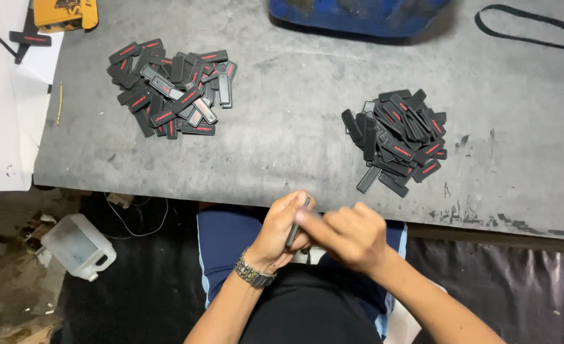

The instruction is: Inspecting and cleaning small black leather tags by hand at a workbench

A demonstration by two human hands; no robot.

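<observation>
Left hand: the left hand (280, 230) grasps a small dark tag (294, 227), fingers curled round its lower part, the tag standing nearly upright between both hands, just off the near edge of the surface.
Right hand: the right hand (349, 236) is loosely clenched, its forefinger and thumb reaching toward 9 o'clock to meet the tag's upper end; whether they pinch it or only touch it, I cannot tell.
Pose: both forearms rise from 6 o'clock and converge over the lap; the left wrist, bent inward, wears a metal watch (253, 272); the right wrist is straighter, knuckles up.
Doing it well: judging by the grip, a steady left hold low on the tag and a light fingertip touch from the right would keep the piece from twisting or slipping down into the lap.
Nearby at 1 o'clock: a heap of black tags with red marks (396, 139) lies on the grey surface (282, 127), near the hands.
At 11 o'clock: a second, flatter pile of tags (170, 86), well apart from the first.
Farther out: a blue container (358, 14) at 12 o'clock, a black loop of strap (524, 32) at 2 o'clock, a yellow box (65, 13) at the far corner.
Floor at 9 o'clock: a clear plastic jug (78, 245) lies below the surface.
</observation>
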